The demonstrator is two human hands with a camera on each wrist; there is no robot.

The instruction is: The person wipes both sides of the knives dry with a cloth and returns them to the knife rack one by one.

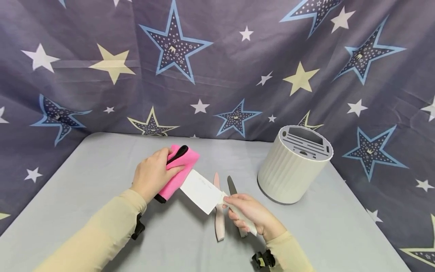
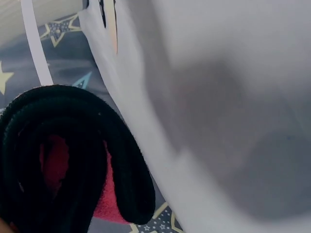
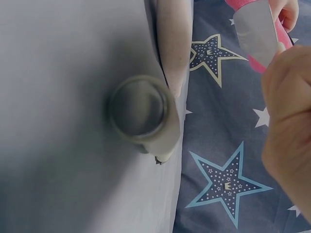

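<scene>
In my right hand [image 1: 249, 215] I grip the pale handle of a cleaver [image 1: 202, 190] with a broad white blade. My left hand [image 1: 153, 173] holds a folded pink cloth [image 1: 180, 170] with black edging against the blade's far end, which the cloth hides. The left wrist view shows the cloth's thick black edging [image 2: 131, 184] close up. Beneath the cleaver, a pink knife [image 1: 220, 224] lies on the table, partly covered by it. Beside that lies a dark-bladed knife [image 1: 232, 185], its handle mostly behind my right hand.
A ribbed white knife block [image 1: 289, 170] stands at the right, its slotted grey top facing up. The grey table [image 1: 112, 162] meets a star-patterned curtain [image 1: 217, 75] at the back and sides.
</scene>
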